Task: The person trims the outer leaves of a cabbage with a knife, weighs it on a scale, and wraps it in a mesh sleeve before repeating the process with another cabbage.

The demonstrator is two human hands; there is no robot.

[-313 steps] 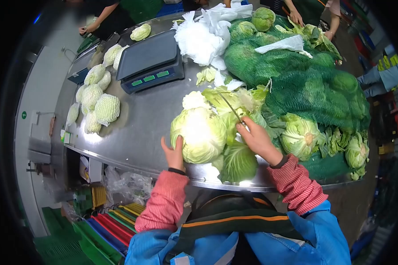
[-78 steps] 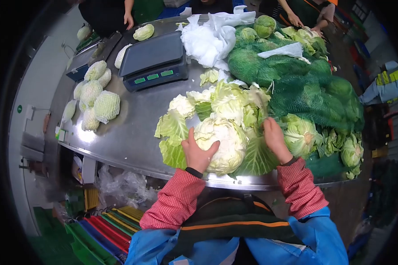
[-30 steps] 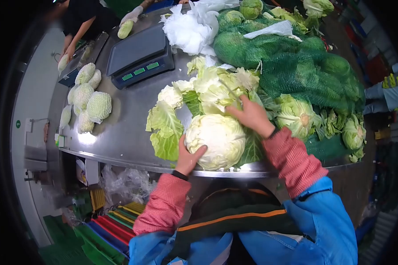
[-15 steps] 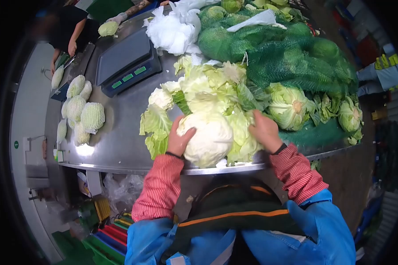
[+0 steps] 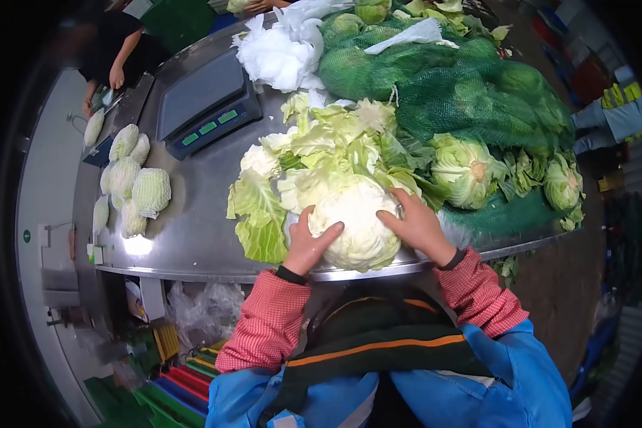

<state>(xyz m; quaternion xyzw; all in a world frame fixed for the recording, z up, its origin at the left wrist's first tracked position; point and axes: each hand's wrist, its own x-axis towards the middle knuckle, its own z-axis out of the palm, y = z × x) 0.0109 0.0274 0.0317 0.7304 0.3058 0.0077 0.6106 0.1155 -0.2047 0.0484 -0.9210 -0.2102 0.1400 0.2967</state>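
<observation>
A pale, stripped cabbage head (image 5: 357, 225) lies at the near edge of the metal table, between my hands. My left hand (image 5: 311, 242) holds its left side, with the thumb on top. On its right side, my right hand (image 5: 419, 225) grips it, thumb over the top and fingers around the far side. Loose cabbage leaves (image 5: 335, 139) are heaped just beyond it, and a large green leaf (image 5: 257, 221) lies left of my left hand. The cabbage's underside is hidden.
A scale (image 5: 203, 100) stands at the back left, near net-wrapped cabbages (image 5: 151, 191). White wrapping (image 5: 282, 53) lies beside a green mesh sack of cabbages (image 5: 478, 100). An untrimmed cabbage (image 5: 467, 171) sits at right. A person (image 5: 118, 53) works at the far left.
The cabbage has moved slightly right and shows a different side. My right hand has come off the leaves onto the cabbage. My left hand has shifted right.
</observation>
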